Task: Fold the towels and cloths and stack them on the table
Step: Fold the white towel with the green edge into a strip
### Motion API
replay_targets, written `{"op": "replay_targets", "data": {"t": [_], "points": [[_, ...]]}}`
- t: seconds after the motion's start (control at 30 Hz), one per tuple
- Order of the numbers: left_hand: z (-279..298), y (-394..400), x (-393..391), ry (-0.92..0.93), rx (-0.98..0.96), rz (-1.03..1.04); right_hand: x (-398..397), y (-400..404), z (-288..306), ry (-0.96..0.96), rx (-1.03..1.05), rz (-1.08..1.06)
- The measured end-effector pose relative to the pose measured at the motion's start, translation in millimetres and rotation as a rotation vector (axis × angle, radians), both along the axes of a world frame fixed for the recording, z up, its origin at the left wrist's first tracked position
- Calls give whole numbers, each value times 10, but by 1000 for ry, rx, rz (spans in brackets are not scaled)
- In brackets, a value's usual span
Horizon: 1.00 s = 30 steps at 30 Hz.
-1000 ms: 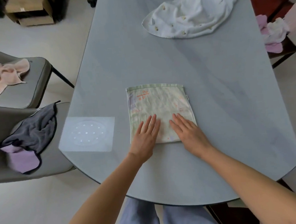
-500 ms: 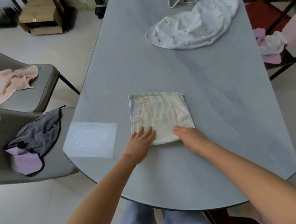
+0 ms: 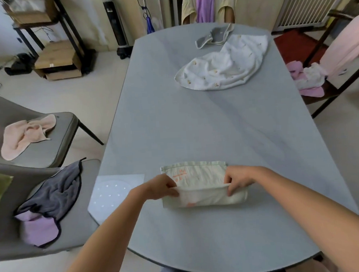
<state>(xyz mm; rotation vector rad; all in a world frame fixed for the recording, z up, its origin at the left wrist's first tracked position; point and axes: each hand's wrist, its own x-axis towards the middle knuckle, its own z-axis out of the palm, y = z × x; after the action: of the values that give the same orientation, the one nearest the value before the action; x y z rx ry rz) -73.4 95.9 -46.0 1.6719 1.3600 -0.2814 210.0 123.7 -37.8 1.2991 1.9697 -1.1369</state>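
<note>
Item: pale green cloth (image 3: pixel 200 177), lower centre of the frame, lying on the grey table (image 3: pixel 194 122). Change since a second ago: my palms were pressing it flat; now I am lifting its near edge and carrying it away from me toward the far edge, so a second fold is getting under way. My left hand (image 3: pixel 164 187) is pinching the raised edge at its left end, thumb under and fingers over; my right hand (image 3: pixel 238 179) is pinching the right end likewise. The doubled part is showing as a low roll below my hands. Judgement: this piece is nearing its folded size. Outstanding: white printed cloth (image 3: pixel 223 70) and small grey cloth (image 3: pixel 215 36), both unfolded, upper right on the table; pink cloth (image 3: pixel 25 135) and dark grey and purple cloth (image 3: pixel 50 202) on chairs at left.
</note>
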Motion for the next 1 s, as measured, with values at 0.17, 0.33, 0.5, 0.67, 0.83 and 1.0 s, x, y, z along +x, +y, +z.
{"op": "replay_targets", "data": {"t": [0.17, 0.33, 0.5, 0.67, 0.83, 1.0], "points": [[53, 269, -51, 16, 290, 293, 27, 195, -59, 11, 296, -156], [-51, 378, 29, 159, 427, 374, -93, 281, -246, -111, 478, -260], [-214, 549, 50, 236, 483, 359, -152, 482, -355, -152, 641, -235], [-369, 628, -30, 311, 437, 338, -205, 578, -469, -171, 531, -204], [-434, 726, -17, 307, 462, 275, -276, 722, -444, -183, 397, -156], [-485, 800, 15, 206, 421, 16, -354, 739, -468, -230, 330, -99]]}}
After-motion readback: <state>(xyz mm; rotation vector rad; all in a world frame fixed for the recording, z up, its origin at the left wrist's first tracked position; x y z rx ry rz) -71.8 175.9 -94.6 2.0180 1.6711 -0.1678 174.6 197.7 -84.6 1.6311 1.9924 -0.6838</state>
